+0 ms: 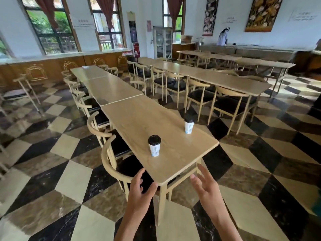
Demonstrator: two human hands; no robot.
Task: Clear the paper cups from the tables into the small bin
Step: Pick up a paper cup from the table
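Both our forearms rise from the bottom edge, cut off below the wrist. Our left hand (pixel 140 188) hangs just short of the near corner of the nearest table (pixel 173 164), fingers loosely spread and a little curled, holding nothing. Our right hand (pixel 205 186) is beside that corner on the other side, palm turned inward, fingers wide and empty as well.

On the light wooden tabletop stand two paper cups, both upright, both with black lids. The near paper cup (pixel 154 145) sits toward the left edge; the far paper cup (pixel 188 124) stands close to the right edge — well apart from the first. Each bears a bluish print too small for us to read.

A curved-back chair (pixel 111 160) is tucked against the table's left side, its seat partly hidden under the top. Beyond, two more tables continue the row; on the farthest one lies a small pale object (pixel 85 67) we cannot identify. A second row of tables (pixel 231 80) with chairs runs to the right.

At the back wall a person in pale clothing (pixel 223 37) bends over a long counter — blurred. We see no bin anywhere; at the right edge a green sliver (pixel 317 208) is cut off and unreadable.
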